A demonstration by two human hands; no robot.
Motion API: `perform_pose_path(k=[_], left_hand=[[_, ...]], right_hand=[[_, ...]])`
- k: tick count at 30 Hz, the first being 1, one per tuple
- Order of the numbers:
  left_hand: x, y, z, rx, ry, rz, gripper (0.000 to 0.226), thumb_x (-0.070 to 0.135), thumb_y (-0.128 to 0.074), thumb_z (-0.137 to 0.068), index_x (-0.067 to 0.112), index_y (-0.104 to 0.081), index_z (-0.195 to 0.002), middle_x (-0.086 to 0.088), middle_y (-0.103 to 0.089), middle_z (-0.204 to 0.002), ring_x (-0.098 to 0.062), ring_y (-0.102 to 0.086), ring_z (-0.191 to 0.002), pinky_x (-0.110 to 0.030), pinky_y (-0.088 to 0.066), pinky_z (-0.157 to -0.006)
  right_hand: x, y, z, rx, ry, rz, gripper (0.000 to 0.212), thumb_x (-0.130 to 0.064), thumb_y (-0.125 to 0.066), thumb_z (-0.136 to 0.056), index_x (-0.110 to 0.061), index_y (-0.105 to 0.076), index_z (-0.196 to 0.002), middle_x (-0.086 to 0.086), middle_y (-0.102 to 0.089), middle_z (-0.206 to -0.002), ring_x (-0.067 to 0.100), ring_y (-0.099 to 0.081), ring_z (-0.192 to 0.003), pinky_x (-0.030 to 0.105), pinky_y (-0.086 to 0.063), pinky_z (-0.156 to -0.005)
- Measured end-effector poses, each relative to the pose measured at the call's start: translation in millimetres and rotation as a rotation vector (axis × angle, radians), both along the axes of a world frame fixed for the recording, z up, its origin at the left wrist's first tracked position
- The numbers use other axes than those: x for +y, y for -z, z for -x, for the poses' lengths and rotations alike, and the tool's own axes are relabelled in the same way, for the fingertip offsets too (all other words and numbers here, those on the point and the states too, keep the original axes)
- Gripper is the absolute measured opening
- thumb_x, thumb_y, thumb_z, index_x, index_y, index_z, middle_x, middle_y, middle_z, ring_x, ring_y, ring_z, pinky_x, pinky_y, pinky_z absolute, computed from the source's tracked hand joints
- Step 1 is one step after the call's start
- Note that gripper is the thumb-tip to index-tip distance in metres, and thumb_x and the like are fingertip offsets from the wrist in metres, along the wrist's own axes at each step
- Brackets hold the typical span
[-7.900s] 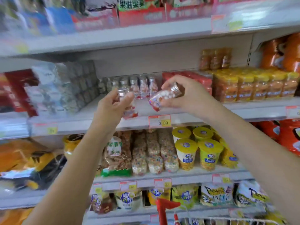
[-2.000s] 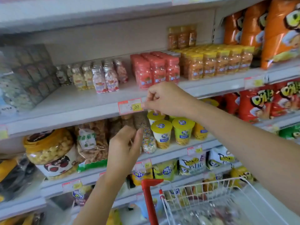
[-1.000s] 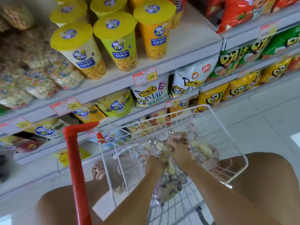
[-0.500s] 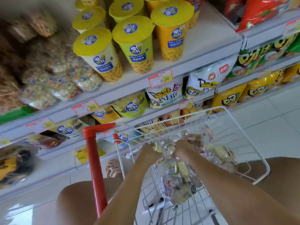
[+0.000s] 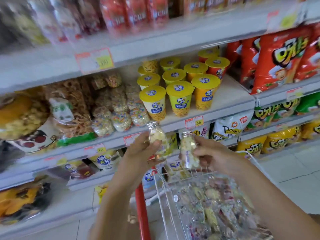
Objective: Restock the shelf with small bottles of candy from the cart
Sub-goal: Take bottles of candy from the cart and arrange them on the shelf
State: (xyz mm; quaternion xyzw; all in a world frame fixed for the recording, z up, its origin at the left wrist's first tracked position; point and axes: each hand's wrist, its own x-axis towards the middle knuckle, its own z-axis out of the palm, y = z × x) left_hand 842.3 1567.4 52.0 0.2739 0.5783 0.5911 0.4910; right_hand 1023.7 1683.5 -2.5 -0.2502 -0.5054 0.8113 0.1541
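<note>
Left hand (image 5: 138,151) is gripping one small candy bottle (image 5: 156,135); right hand (image 5: 213,153) is gripping a second bottle (image 5: 188,149), both upright above the cart (image 5: 173,177) front rim. Many loose bottles (image 5: 207,201) are lying in the cart. Restocking of the upper shelf (image 5: 155,42) is judged far from complete.

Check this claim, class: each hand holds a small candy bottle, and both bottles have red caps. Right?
The caps are silver, not red, as the head view shows: left bottle in left hand, right bottle in right hand.
</note>
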Motion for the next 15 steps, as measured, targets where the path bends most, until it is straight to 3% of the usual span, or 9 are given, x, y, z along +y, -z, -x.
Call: perform_pose_path(k=[1,3,5,7,9,12,15], left_hand=[[-6.9,-14.1,5.5,0.021,-0.022,-0.034,0.031,0.007,-0.056,-0.085,0.014,-0.059,-0.115,0.006,-0.063,-0.069,-0.004,-0.06,-0.054,-0.047,-0.054,-0.081],[-19.1,-39.6,19.9,0.075,-0.064,-0.107,0.023,0.005,-0.053,-0.088,0.02,-0.067,-0.098,0.007,-0.063,-0.067,-0.003,-0.059,-0.053,-0.037,-0.058,-0.07],[-31.2,-65.4,38.9,0.127,-0.117,-0.162,0.025,0.003,-0.051,-0.09,0.024,-0.064,-0.092,0.013,-0.064,-0.064,-0.001,-0.062,-0.058,-0.033,-0.056,-0.068],[-42.0,-92.5,63.0,0.215,-0.158,-0.225,0.021,0.003,-0.052,-0.089,0.023,-0.059,-0.092,0.015,-0.065,-0.064,0.0,-0.064,-0.065,-0.031,-0.05,-0.07],[-51.0,-118.9,91.5,0.291,-0.208,-0.286,0.016,0.004,-0.053,-0.088,0.019,-0.06,-0.088,0.012,-0.068,-0.069,-0.003,-0.066,-0.07,-0.031,-0.05,-0.069],[-58.0,-159.4,136.1,0.434,-0.282,-0.35,0.007,0.016,-0.06,-0.09,0.019,-0.064,-0.095,0.004,-0.073,-0.088,-0.012,-0.07,-0.086,-0.028,-0.056,-0.077],[-51.4,-193.8,180.4,0.593,-0.344,-0.377,0.017,0.025,-0.062,-0.089,0.024,-0.061,-0.106,0.003,-0.07,-0.102,-0.013,-0.068,-0.094,-0.029,-0.055,-0.082]], right_hand=[[-3.2,-20.2,6.2,0.039,-0.025,-0.039,0.044,-0.028,-0.081,-0.05,-0.023,-0.072,-0.093,-0.004,-0.053,-0.062,0.007,-0.041,-0.048,0.015,-0.029,-0.043],[-8.5,-58.7,19.2,0.096,-0.075,-0.113,0.053,-0.04,-0.089,-0.045,-0.024,-0.074,-0.094,-0.001,-0.053,-0.066,0.009,-0.042,-0.052,0.016,-0.031,-0.044],[-13.3,-98.2,36.0,0.11,-0.09,-0.227,0.062,-0.043,-0.089,-0.049,-0.02,-0.072,-0.104,0.0,-0.054,-0.069,0.011,-0.045,-0.054,0.017,-0.034,-0.046],[-17.4,-141.8,59.2,0.102,-0.066,-0.422,0.052,-0.029,-0.087,-0.061,-0.01,-0.067,-0.105,-0.001,-0.056,-0.067,0.009,-0.046,-0.051,0.016,-0.036,-0.044],[-20.3,-184.5,87.0,0.058,0.033,-0.589,0.039,-0.017,-0.083,-0.062,-0.011,-0.064,-0.095,-0.003,-0.057,-0.061,0.006,-0.045,-0.045,0.015,-0.034,-0.041],[-24.0,-239.1,132.8,0.078,0.151,-0.771,0.039,-0.024,-0.085,-0.061,-0.011,-0.063,-0.091,-0.007,-0.055,-0.058,0.005,-0.043,-0.046,0.013,-0.033,-0.041],[-22.8,-276.8,185.3,0.032,0.246,-0.974,0.029,-0.032,-0.083,-0.066,-0.019,-0.063,-0.081,-0.014,-0.061,-0.056,-0.001,-0.053,-0.048,0.014,-0.042,-0.05]])
